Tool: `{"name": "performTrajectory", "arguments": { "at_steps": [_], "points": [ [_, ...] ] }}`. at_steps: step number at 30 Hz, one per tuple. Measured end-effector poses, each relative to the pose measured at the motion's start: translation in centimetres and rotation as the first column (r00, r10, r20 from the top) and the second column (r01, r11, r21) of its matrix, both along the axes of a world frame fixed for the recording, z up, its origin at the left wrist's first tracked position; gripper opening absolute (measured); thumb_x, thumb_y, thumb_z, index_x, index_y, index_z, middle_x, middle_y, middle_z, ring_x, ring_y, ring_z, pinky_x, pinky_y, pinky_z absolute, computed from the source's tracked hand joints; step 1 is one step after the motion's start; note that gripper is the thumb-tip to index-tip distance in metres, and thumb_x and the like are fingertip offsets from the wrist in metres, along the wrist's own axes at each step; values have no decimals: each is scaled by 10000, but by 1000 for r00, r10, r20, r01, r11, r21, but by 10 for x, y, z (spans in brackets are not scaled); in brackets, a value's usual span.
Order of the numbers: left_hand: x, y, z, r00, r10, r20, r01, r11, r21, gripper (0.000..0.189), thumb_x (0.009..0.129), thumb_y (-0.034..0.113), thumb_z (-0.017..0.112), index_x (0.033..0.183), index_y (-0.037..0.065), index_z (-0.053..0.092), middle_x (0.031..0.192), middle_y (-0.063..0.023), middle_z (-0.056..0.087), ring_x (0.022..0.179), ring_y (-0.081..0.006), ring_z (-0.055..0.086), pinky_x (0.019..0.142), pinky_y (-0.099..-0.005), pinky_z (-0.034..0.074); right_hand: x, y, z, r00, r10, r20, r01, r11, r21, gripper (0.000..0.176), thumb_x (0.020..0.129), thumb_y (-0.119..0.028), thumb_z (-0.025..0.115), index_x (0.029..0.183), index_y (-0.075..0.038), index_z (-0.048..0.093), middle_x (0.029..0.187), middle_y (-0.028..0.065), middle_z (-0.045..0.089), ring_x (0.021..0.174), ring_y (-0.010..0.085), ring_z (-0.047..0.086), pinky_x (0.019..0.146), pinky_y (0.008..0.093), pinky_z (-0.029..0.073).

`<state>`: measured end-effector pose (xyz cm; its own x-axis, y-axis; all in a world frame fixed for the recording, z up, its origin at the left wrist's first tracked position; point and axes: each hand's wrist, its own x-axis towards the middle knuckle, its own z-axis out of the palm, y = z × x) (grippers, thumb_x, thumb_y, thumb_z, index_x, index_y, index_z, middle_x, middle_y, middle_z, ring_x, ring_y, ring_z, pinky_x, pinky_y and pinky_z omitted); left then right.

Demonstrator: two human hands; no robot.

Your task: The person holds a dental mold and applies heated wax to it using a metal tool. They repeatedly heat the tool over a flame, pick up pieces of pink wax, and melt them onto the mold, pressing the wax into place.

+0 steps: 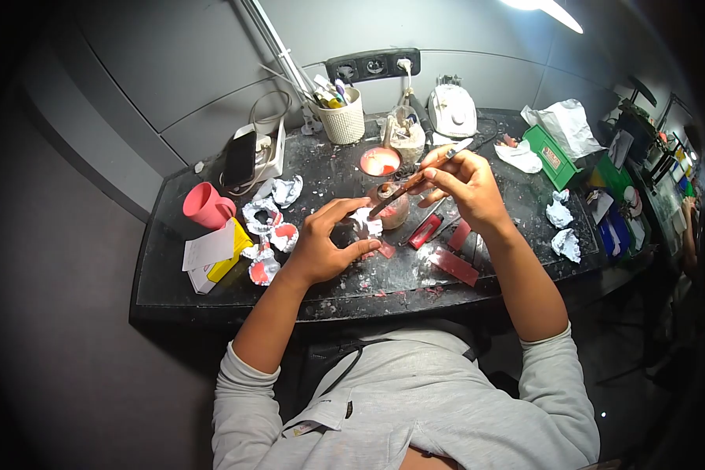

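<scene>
My left hand [327, 241] has its fingers and thumb curled round a small white plaster piece [367, 222]. In my right hand [471, 186], pinched between thumb and fingers, is a thin wax knife [406, 187] whose dark blade slants down to the plaster piece. Right behind that piece stands a glass burner jar [394, 210]. A red lighter [425, 231] lies below my right hand, beside strips of pink wax [454, 267]. Behind the jar sits a round dish of pink wax [380, 161].
White plaster dental casts with pink wax [283, 236] lie left of my left hand. Further left are a pink mug [204, 205] and a yellow box [231, 254]. A pen holder [342, 124], white device [452, 111] and green box [551, 157] stand behind. Crumpled paper [565, 245] lies right.
</scene>
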<state>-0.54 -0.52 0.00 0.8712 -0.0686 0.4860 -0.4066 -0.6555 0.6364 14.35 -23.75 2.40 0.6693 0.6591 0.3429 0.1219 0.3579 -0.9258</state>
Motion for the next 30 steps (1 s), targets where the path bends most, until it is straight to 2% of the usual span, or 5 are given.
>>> {"name": "performTrajectory", "arguments": {
  "at_steps": [13, 16, 19, 21, 30],
  "points": [
    [0, 0, 0, 1000, -12, 0, 12, 1000, 4, 574, 748, 194, 867, 1255, 34, 651, 1200, -144, 691, 1121, -261, 669, 984, -366, 498, -2, 0, 2, 1000, -20, -2, 20, 1000, -21, 131, 969, -49, 643, 1070, 24, 604, 985, 149, 712, 887, 231, 739, 661, 302, 622],
    [-2, -1, 1, 1000, -7, -6, 7, 1000, -1, 573, 750, 203, 867, 1253, 30, 651, 1198, -144, 692, 1124, -262, 668, 986, -367, 497, -2, 0, 2, 1000, 19, 11, -18, 1000, -15, 133, 969, -52, 643, 1072, 24, 604, 976, 146, 711, 887, 227, 739, 659, 300, 620],
    [-2, 0, 0, 1000, -2, -13, 1, 1000, -8, 573, 751, 213, 868, 1249, 28, 654, 1196, -146, 694, 1124, -262, 668, 989, -367, 494, -3, 1, 2, 1000, -22, -7, 22, 1000, -15, 135, 968, -49, 644, 1074, 24, 603, 970, 139, 708, 882, 228, 738, 656, 296, 616],
    [-1, 0, 0, 1000, -1, -8, 1, 1000, -8, 573, 751, 217, 869, 1247, 28, 656, 1195, -147, 694, 1123, -262, 668, 991, -367, 493, -1, -2, 0, 1000, 23, 18, -23, 999, -24, 135, 967, -44, 642, 1075, 26, 603, 964, 134, 706, 879, 228, 738, 652, 293, 614],
    [-3, 1, 2, 996, 7, -92, -11, 999, -42, 577, 767, 247, 862, 1258, 24, 654, 1178, -144, 701, 1116, -245, 670, 983, -355, 495, -6, 0, 4, 1000, 5, 10, -5, 1000, 10, 122, 963, -21, 630, 1069, 31, 602, 975, 148, 715, 882, 227, 739, 653, 287, 618]
  ]
}}
